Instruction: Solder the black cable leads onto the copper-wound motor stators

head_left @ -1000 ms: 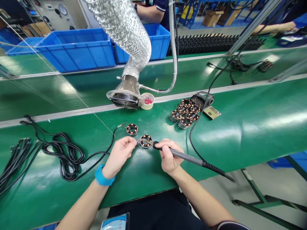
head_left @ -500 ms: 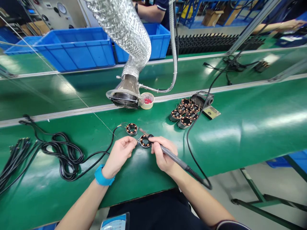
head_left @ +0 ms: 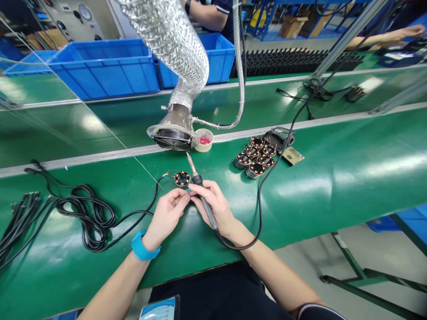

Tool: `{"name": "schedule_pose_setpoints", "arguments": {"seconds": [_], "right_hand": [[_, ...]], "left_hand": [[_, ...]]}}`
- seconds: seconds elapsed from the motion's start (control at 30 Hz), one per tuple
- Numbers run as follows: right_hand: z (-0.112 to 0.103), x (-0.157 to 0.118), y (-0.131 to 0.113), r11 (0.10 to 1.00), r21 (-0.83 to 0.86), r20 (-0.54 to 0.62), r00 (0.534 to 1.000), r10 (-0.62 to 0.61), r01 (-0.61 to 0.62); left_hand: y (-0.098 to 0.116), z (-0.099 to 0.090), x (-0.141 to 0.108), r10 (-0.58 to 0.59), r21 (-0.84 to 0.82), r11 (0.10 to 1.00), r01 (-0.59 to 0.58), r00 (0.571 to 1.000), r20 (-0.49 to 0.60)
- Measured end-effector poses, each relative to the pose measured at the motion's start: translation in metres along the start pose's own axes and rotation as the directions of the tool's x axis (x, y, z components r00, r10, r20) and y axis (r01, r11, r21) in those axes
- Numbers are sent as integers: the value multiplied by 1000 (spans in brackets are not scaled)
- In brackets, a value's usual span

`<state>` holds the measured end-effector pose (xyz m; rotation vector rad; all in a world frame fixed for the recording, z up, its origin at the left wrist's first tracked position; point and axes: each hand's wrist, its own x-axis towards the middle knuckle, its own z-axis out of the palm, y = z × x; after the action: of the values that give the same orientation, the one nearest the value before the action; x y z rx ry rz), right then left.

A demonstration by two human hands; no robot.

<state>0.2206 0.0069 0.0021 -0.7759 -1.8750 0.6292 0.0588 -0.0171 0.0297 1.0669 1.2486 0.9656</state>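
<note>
Here, left hand (head_left: 168, 215) pinches closed; half-curled right hand (head_left: 218, 208) holds soldering iron (head_left: 206, 206).

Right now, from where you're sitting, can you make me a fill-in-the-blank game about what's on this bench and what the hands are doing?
1. The band on the wrist of the left hand is coloured ____.
2. The right hand holds a tool with a metal tip, called a soldering ____.
3. The big crinkly hose is shiny and coloured ____.
4. The top of the bench is coloured ____.

Missing words: blue; iron; silver; green.
</note>
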Motion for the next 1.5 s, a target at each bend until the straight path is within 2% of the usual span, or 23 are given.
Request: {"name": "schedule_pose_setpoints", "arguments": {"seconds": [0.13,0.3,0.47,0.73,0.9,1.03,1.3,1.5], "right_hand": [[3,-4,4,1000,-28,2,1000,-5,5],[1,-6,2,998,-61,-50,998,-26,23],[-3,-4,-4,998,-62,-82,997,-16,11],[-4,-5,-10,999,-37,-67,998,8,-11],[-2,-6,-10,999,-31,-50,999,18,-20],[-4,-6,-10,999,-19,-85,996,37,-39],[-8,-17,-7,994,36,-103,989,108,-105],[-1,-12,-8,970,96,-161,958,236,-223]], "left_hand": [[2,-1,-1,23,21,1000,-24,1000,16],[7,-5,0,22,109,994,-30,996,81],[7,-9,2,-22,186,982,-8,987,161],[1,-9,6,-141,-53,986,156,965,220],[0,-7,6,-107,5,994,108,977,184],[0,-7,5,-73,58,996,66,988,134],[-3,-5,6,-74,49,996,69,992,98],[-4,-5,5,-68,53,997,64,994,82]]}}
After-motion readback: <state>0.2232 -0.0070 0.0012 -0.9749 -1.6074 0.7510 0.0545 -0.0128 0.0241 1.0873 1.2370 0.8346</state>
